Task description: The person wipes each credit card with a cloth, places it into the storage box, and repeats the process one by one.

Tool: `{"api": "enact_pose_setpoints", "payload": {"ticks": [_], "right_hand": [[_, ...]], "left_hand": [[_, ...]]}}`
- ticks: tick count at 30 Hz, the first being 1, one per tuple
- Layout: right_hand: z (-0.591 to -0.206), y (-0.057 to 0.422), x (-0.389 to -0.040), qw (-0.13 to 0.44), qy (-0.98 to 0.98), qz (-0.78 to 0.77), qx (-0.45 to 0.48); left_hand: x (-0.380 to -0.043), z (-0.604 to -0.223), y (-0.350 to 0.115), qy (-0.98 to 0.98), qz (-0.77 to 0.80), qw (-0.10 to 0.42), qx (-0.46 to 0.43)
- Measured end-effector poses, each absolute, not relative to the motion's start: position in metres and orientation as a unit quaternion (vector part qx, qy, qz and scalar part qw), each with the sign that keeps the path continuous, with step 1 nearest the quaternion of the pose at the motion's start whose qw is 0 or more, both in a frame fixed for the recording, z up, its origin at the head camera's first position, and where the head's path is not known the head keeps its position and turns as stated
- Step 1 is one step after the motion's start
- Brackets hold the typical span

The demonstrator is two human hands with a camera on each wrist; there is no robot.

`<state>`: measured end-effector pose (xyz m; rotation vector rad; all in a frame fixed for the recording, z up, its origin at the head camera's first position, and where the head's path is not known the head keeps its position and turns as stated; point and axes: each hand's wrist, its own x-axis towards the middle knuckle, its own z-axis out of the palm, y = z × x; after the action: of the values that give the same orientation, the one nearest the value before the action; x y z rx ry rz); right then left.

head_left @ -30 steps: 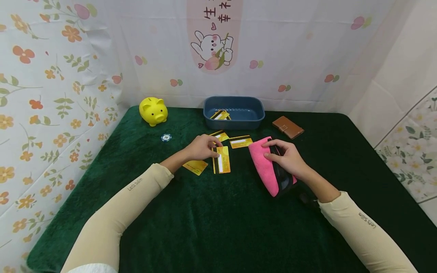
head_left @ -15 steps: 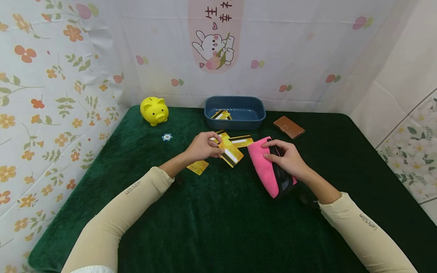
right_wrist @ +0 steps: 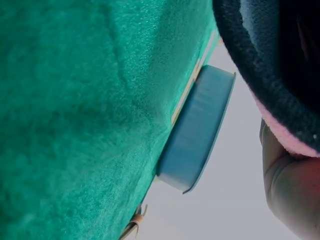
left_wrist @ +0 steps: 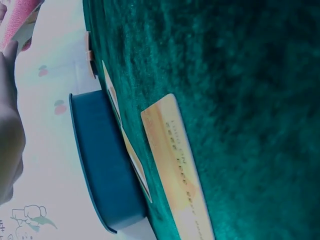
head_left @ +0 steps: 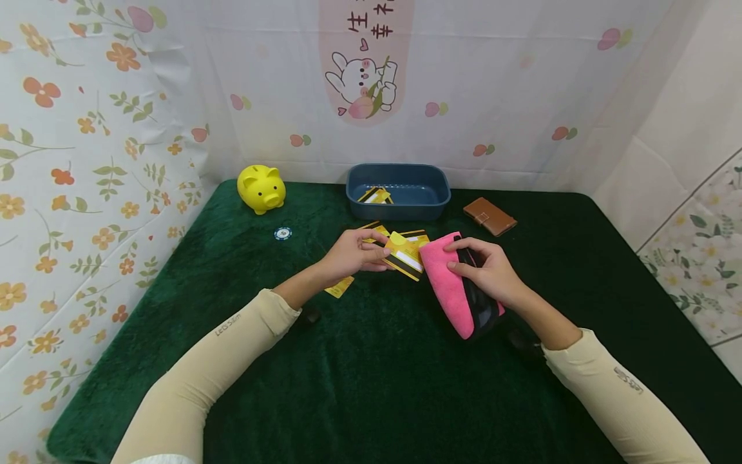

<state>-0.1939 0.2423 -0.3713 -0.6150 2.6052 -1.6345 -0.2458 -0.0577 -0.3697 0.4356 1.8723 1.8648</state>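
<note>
In the head view my left hand (head_left: 355,252) pinches a yellow bank card (head_left: 404,259) by its left end. The card slants down to the right, its far edge right beside a pink pouch (head_left: 445,277) with a black-lined opening. My right hand (head_left: 493,267) grips the pouch's upper part, thumb on the pink face. Seen from the right wrist, the dark inside of the pouch (right_wrist: 280,85) gapes. One more yellow card (left_wrist: 175,170) lies flat below my left wrist, partly covered by the forearm in the head view. Two others, a left card (head_left: 373,227) and a right card (head_left: 418,236), lie behind the held one.
A blue bin (head_left: 400,211) at the back holds a few yellow cards (head_left: 377,195). To its right lies a brown wallet (head_left: 489,216). A yellow piggy bank (head_left: 261,190) and a poker chip (head_left: 283,234) are at the back left. A patterned cloth wall rises behind.
My left hand has carried the card rightward to the pouch, turning it from upright to slanted. The right hand and pouch have stayed almost where they were.
</note>
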Motion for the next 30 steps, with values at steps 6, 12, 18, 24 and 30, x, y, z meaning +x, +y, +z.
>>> {"api": "enact_pose_setpoints", "payload": {"ticks": [6,12,18,24,30], "right_hand": [[-0.371,0.244,-0.193,-0.001,0.83,-0.522,-0.198],[-0.37,0.244,-0.192,-0.004,0.827,-0.525,-0.201],[-0.366,0.242,-0.189,-0.017,0.827,-0.525,-0.201],[-0.359,0.245,-0.187,-0.028,0.82,-0.534,-0.203],[-0.352,0.245,-0.183,-0.042,0.815,-0.535,-0.218]], "left_hand": [[-0.244,-0.371,-0.059,0.686,0.663,0.248,0.168],[-0.244,-0.375,-0.058,0.696,0.655,0.239,0.171],[-0.242,-0.377,-0.056,0.688,0.665,0.233,0.174],[-0.24,-0.378,-0.05,0.707,0.662,0.204,0.143],[-0.238,-0.377,-0.045,0.683,0.695,0.189,0.122]]}}
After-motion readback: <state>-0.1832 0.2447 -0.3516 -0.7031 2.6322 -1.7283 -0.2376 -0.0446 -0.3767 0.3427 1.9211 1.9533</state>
